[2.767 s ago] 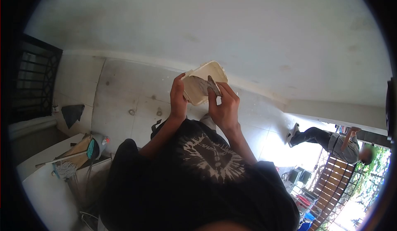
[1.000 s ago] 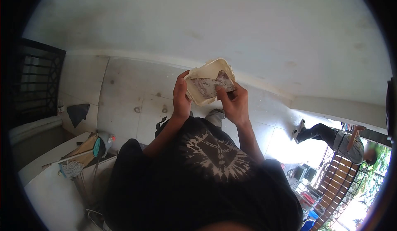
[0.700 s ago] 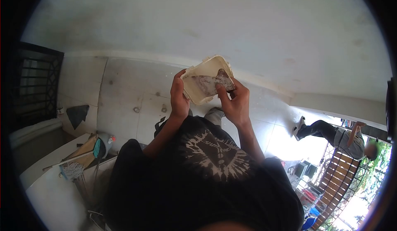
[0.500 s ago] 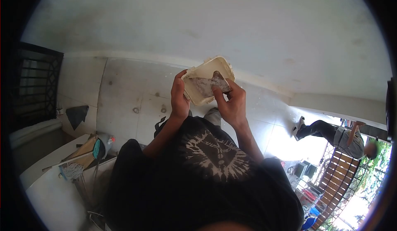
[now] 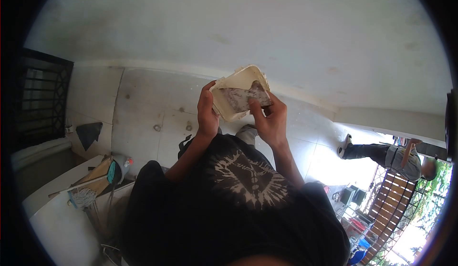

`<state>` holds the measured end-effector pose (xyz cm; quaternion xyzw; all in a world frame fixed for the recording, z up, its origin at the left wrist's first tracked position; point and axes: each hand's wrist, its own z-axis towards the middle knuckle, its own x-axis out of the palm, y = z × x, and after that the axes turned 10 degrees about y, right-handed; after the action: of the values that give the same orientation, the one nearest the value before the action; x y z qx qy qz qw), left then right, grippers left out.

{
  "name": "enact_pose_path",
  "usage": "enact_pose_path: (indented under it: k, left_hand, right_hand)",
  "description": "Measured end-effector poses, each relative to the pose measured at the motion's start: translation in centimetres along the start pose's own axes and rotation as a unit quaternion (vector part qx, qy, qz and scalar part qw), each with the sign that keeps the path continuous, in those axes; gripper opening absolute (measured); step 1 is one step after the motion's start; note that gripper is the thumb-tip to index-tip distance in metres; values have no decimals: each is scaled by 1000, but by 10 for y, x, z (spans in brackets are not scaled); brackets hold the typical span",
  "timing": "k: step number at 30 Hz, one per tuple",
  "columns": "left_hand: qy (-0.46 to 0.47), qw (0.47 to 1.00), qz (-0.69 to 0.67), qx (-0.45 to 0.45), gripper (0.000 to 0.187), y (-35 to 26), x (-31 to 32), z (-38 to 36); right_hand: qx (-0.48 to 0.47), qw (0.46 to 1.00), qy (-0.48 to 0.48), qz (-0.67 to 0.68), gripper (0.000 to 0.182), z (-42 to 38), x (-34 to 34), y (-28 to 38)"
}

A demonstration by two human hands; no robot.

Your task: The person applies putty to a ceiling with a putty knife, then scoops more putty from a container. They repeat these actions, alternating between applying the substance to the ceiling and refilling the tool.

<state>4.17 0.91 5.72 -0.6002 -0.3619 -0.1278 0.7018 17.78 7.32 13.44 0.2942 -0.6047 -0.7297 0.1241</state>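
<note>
From here I see a cream, rectangular, shallow container (image 5: 244, 80) held up, left-hand grip (image 5: 207, 116) clasping its left edge. Flat, grey-mottled, scraper-like piece (image 5: 234, 98) lies across container's opening, right end pinched by right-hand grip (image 5: 271, 119). Black, pale-printed T-shirt (image 5: 253, 175) below container.

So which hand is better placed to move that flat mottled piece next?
Probably the right hand: it pinches the flat mottled piece at one end, while the left hand holds the cream tub.

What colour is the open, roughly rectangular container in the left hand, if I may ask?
The container is cream, best seen in the head view.
</note>
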Motion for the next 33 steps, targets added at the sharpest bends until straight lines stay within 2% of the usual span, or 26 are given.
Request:
enact_pose_path:
  k: [1, 3, 7, 10, 12, 18, 22, 28, 30, 33]
  left_hand:
    - [-1, 1000, 0, 1, 54, 0, 0, -1]
    - [-2, 1000, -3, 6, 54, 1, 0, 0]
    - [4, 1000, 5, 15, 54, -2, 3, -1]
    - [10, 1000, 0, 13, 53, -3, 3, -2]
    - [20, 1000, 4, 13, 53, -3, 1, -2]
    - [17, 1000, 15, 8, 53, -4, 3, -4]
    - [19, 1000, 14, 5, 53, -7, 5, -5]
    - [-1, 1000, -13, 4, 53, -2, 8, -6]
    - [-16, 1000, -23, -6, 53, 1, 7, -5]
    - [-25, 999, -30, -8, 53, 2, 9, -4]
  right_hand:
    - [-1, 1000, 1, 0, 19, -1, -2, 3]
    - [86, 996, 15, -15, 19, -3, -8, 15]
    - [55, 998, -24, -6, 18, -2, -8, 11]
    - [35, 999, -17, -24, 18, -2, -7, 9]
    - [44, 996, 3, -82, 16, -2, -2, 12]
    - [41, 999, -13, -15, 15, -7, -2, 10]
    - [32, 998, 18, -55, 19, -6, -4, 19]
    - [10, 995, -33, -90, 15, -8, -13, 27]
    - [-44, 989, -82, -113, 15, -8, -21, 28]
    - [-56, 982, -122, -133, 14, -5, -33, 25]
